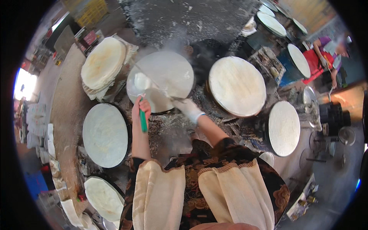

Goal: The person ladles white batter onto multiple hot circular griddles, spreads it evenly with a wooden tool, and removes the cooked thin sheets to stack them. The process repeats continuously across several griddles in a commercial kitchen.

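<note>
In front of me lies a large round griddle [175, 72] with a thin, wet-looking pale layer on it and steam rising. My left hand [143, 107], bare, is closed around the green handle [143, 118] of a tool at the griddle's near left edge; the tool's far end is hard to make out. A thin rod-like line crosses the griddle. My right hand [187, 108], in a white glove, is at the near right edge, and what its fingers do is blurred. Left of the griddle is a stack of round flatbreads [103, 63].
Round griddles bearing pale flatbreads stand at right [237, 86], far right [284, 129], left [105, 135] and lower left [103, 198]. A long brown ledge [64, 115] curves along the left. A co-worker [329, 53] in purple is at the upper right, beside a red container.
</note>
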A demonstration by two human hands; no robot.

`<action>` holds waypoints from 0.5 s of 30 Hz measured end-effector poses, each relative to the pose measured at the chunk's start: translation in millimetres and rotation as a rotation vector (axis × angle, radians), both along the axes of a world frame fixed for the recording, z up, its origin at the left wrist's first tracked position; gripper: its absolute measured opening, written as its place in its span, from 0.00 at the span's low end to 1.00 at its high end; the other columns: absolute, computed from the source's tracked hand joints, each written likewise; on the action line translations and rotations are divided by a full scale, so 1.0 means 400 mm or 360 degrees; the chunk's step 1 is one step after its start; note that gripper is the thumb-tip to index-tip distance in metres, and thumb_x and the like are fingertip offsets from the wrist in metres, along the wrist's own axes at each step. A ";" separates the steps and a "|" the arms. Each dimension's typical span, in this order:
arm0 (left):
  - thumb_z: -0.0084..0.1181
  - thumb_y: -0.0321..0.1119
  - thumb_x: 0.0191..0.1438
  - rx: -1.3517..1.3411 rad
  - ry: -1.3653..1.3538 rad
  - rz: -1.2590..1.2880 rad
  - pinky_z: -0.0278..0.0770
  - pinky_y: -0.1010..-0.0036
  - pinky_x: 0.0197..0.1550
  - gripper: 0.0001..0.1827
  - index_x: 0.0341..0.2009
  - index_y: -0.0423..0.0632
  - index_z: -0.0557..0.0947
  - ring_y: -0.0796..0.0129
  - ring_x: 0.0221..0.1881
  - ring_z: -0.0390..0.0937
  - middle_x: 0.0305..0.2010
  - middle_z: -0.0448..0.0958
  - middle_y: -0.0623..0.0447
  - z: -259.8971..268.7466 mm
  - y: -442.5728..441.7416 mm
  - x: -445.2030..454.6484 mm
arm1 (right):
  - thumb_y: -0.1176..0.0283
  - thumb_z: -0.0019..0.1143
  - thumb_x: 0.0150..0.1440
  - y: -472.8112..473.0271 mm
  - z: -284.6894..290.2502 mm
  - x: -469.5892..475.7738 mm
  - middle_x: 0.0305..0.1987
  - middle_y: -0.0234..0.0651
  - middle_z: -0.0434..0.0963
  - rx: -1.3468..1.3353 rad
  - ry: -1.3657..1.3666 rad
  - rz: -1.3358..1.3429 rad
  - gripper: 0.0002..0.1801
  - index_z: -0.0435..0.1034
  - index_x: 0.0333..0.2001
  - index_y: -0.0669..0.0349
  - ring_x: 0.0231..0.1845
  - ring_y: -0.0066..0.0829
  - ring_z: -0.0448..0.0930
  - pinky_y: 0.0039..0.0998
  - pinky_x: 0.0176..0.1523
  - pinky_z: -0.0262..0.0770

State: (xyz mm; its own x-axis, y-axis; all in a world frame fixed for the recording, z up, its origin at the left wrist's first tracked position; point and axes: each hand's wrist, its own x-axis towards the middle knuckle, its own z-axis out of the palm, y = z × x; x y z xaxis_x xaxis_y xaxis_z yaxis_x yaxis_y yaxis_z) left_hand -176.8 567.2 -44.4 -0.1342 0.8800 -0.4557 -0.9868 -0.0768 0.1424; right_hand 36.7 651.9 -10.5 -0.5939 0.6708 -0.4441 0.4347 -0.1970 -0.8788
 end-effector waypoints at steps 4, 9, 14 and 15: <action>0.45 0.52 0.54 -0.0091 0.0466 -0.0016 0.48 0.81 0.07 0.26 0.10 0.55 0.59 0.77 0.06 0.51 0.06 0.51 0.62 0.065 -0.046 0.019 | 0.61 0.43 0.53 0.045 -0.035 0.015 0.30 0.49 0.76 0.0435 0.0213 -0.0195 0.19 0.70 0.41 0.65 0.31 0.40 0.78 0.34 0.35 0.71; 0.47 0.47 0.55 -0.0046 0.0367 0.0054 0.51 0.84 0.09 0.18 0.19 0.51 0.65 0.79 0.07 0.51 0.08 0.53 0.64 0.123 -0.072 0.025 | 0.56 0.45 0.53 -0.070 -0.172 -0.014 0.35 0.54 0.74 0.0801 -0.0043 0.0308 0.22 0.70 0.41 0.63 0.39 0.43 0.75 0.35 0.42 0.69; 0.44 0.43 0.57 0.0300 0.0114 0.0073 0.51 0.85 0.10 0.11 0.35 0.49 0.69 0.82 0.08 0.52 0.11 0.56 0.64 0.077 -0.320 -0.018 | 0.60 0.47 0.52 -0.178 -0.071 -0.039 0.28 0.40 0.74 0.0250 0.0055 0.0285 0.20 0.71 0.40 0.65 0.27 0.27 0.72 0.26 0.31 0.65; 0.40 0.41 0.59 0.0425 0.0113 0.0036 0.50 0.86 0.09 0.12 0.39 0.47 0.70 0.83 0.09 0.53 0.13 0.57 0.63 0.046 -0.371 -0.023 | 0.61 0.48 0.52 -0.189 -0.086 -0.059 0.26 0.37 0.73 0.0162 0.0129 0.0141 0.19 0.71 0.39 0.66 0.24 0.24 0.71 0.25 0.28 0.64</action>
